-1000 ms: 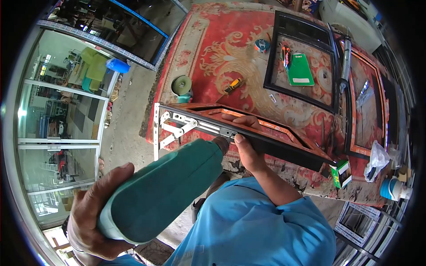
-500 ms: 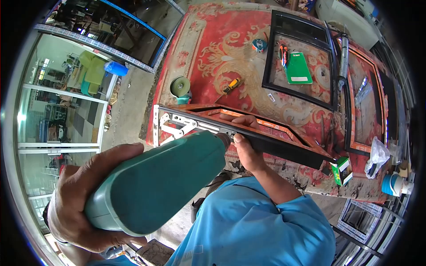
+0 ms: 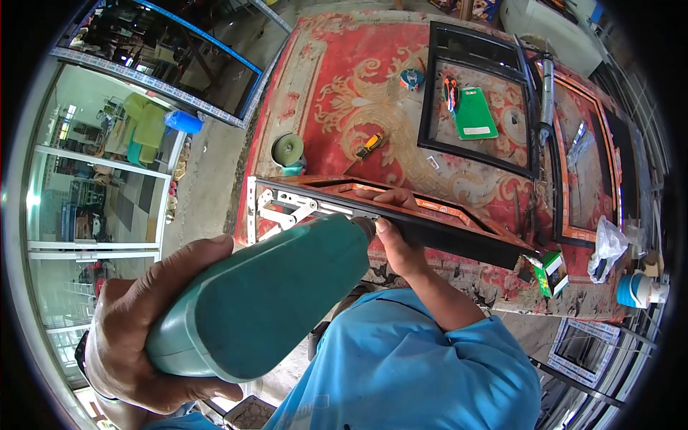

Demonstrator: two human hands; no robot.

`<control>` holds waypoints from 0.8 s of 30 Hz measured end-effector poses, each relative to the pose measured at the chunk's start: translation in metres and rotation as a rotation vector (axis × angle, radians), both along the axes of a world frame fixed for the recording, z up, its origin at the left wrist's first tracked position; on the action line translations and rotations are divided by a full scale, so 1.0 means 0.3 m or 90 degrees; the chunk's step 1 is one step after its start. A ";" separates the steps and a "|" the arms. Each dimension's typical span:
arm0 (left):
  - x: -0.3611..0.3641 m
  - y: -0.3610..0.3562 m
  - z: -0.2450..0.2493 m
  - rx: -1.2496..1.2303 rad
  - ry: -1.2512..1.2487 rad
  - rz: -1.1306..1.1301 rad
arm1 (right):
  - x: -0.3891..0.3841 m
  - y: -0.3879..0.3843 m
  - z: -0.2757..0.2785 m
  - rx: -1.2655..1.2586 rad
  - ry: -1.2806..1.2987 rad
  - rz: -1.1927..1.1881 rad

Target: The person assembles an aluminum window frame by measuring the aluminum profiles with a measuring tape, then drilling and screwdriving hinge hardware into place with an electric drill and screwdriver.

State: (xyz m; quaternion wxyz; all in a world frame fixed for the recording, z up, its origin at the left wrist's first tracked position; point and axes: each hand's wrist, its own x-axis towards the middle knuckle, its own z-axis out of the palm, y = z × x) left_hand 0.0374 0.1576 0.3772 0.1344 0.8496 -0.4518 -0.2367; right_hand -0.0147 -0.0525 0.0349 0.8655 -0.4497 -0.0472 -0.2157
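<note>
A green power drill (image 3: 265, 301) fills the near left of the view, with my left hand (image 3: 136, 330) wrapped round its rear body. Its tip meets a window sash frame (image 3: 459, 236), black with orange film, which stands on edge. My right hand (image 3: 401, 247) pinches this frame beside the drill tip, thumb on the near face and fingers over the far side. A metal friction hinge (image 3: 290, 208) lies along the frame's left end, part of it hidden behind the drill.
On the red carpeted table (image 3: 344, 64) are an angle grinder (image 3: 289, 152), a yellow-handled tool (image 3: 370, 146), a green clipboard (image 3: 476, 115) inside a black frame (image 3: 479, 156), and a caulking gun (image 3: 547, 93). A small green box (image 3: 550, 274) stands at the right edge. Glass doors (image 3: 93, 193) are at left.
The view has shifted slightly. Both hands, the drill and the sash frame keep nearly the same places, with the drill tip still at the frame.
</note>
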 end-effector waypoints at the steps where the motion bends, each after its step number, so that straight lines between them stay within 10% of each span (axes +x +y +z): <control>1: 0.003 -0.002 0.004 0.003 -0.007 -0.014 | 0.001 0.000 -0.003 0.000 -0.001 0.000; 24: 0.095 -0.104 0.023 -0.069 0.018 -0.105 | 0.060 -0.021 -0.011 0.099 -0.020 0.027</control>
